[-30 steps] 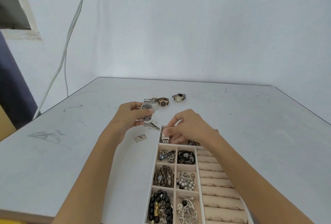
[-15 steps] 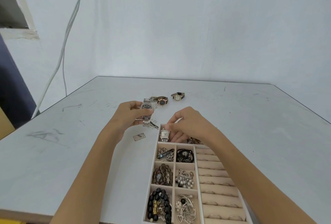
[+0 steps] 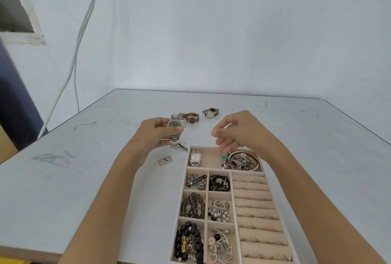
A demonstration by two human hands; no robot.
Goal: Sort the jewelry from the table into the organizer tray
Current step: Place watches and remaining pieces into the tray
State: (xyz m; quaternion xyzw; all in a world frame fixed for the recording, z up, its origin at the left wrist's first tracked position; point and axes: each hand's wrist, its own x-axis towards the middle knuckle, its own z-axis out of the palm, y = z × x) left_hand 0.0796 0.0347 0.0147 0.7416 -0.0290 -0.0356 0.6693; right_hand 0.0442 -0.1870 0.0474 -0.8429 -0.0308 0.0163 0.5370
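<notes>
Head view: I start at the fingers [image 3: 176,131] of my left hand [image 3: 154,134], which pinch a silver steel-band watch [image 3: 175,131] with a dark dial, held up off the surface [image 3: 84,179] just beyond the far left corner of the organizer tray [image 3: 230,200]. My right hand [image 3: 239,132] hovers above the tray's far compartment, its fingers [image 3: 222,148] loosely spread and curled, gripping nothing.

Below that hand, in the wide far compartment, a small square-faced watch [image 3: 195,157] lies flat at the left end, and a heap of bangles and charms [image 3: 241,161] fills the right end. Nearer me, six small cells hold chains, dark hair ties, brown beads, pearls, black beads and silver pendants. The ring rolls [image 3: 257,213] on the right carry several thin rings.

Out on the surface, two strap watches are left: a dark-dialled one [image 3: 192,118] just beyond my left hand, and a light-dialled one [image 3: 210,113] a little further right. A small flat tag [image 3: 165,160] lies beside the tray, and some small silvery bits sit near the tray's corner; I cannot tell what they are.

I judge the sorting mostly done: the held watch and those two are what is left.
</notes>
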